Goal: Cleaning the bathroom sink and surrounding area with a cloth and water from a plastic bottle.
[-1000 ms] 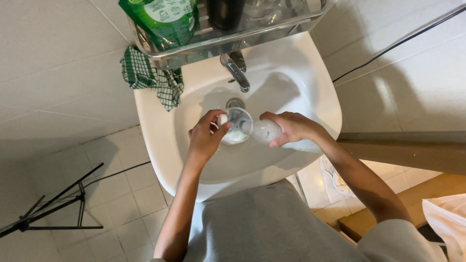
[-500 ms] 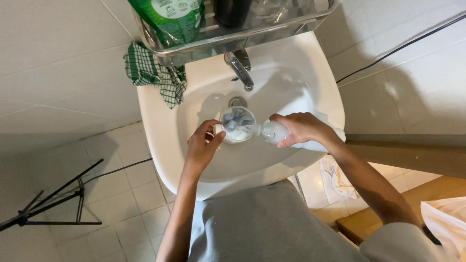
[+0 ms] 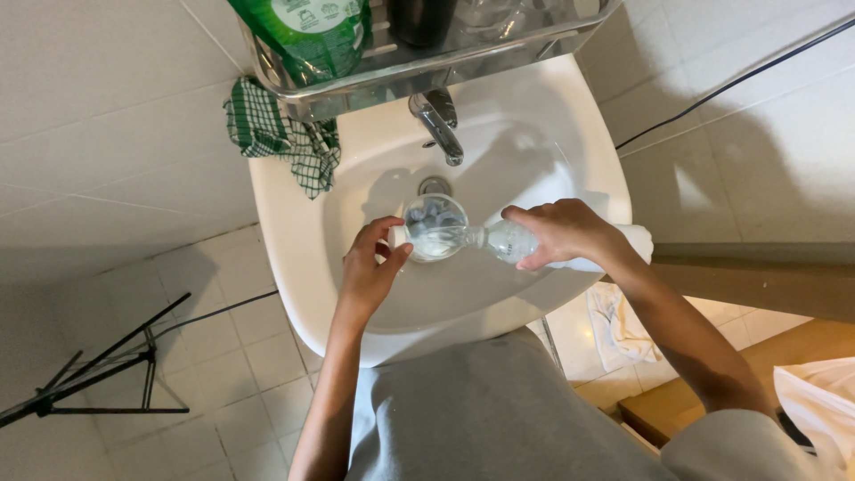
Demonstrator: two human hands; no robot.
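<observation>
White tiled bathroom, white sink [image 3: 570, 107] seen from above, tap [image 3: 438, 125] at the back edge, drain [image 3: 434, 186] below it. Clear plastic bottle [image 3: 512, 240] lies nearly flat over the basin, long axis left-right, mouth pointing left, base hidden in the right hand [image 3: 561, 232]. Right fingers wrapped tight around the bottle body. Bottle mouth meets the rim of a clear glass [image 3: 436, 227], which is tipped with its opening toward the camera; water with bubbles shows inside. Left hand [image 3: 370, 272] holds the glass from the left, thumb and fingers curled around its side. Green checked cloth [image 3: 280, 134] hangs on the sink's left rim. Green pouch [image 3: 307, 36] on the metal shelf [image 3: 427, 67] above.
</observation>
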